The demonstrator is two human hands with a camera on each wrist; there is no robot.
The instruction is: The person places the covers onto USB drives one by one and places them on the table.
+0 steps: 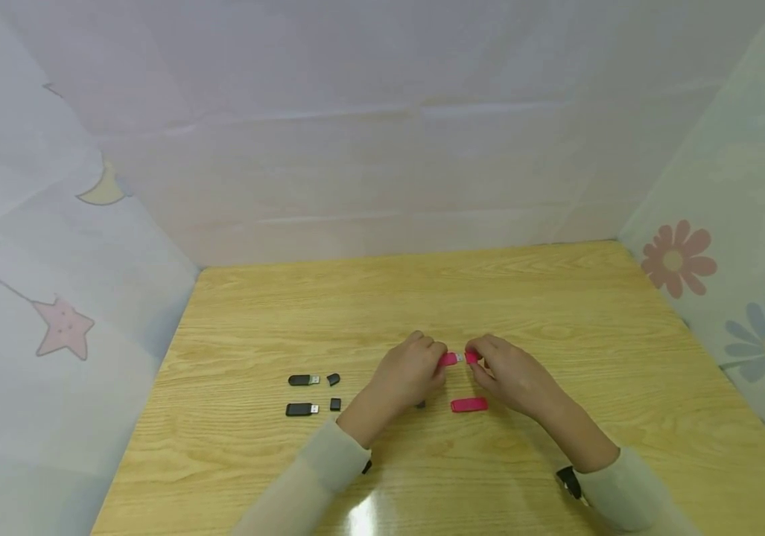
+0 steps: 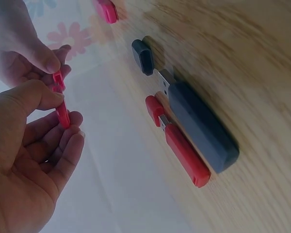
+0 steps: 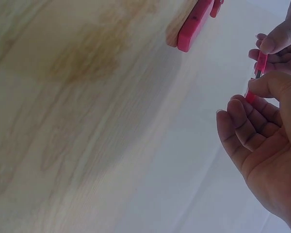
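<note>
My left hand [image 1: 410, 366] pinches the body of a pink-red USB stick [image 1: 448, 359] between thumb and fingers, its metal connector pointing right. Opposite it, my right hand [image 1: 512, 372] holds the small matching cap [image 1: 471, 357] between thumb and fingertips. A short length of connector shows between body and cap in the head view. Both hands are over the table, fingertips close together. In the right wrist view the cap [image 3: 250, 97] sits under the thumb. Just below the hands lies a pink USB stick [image 1: 469, 405].
On the wooden table [image 1: 556, 298] at left lie two black USB sticks [image 1: 299, 380] with loose caps [image 1: 335, 405] beside their connectors. Left wrist view: a dark stick [image 2: 199, 126], its cap [image 2: 143, 56] and a red stick [image 2: 184, 155]; my left forearm partly hides this area from the head view.
</note>
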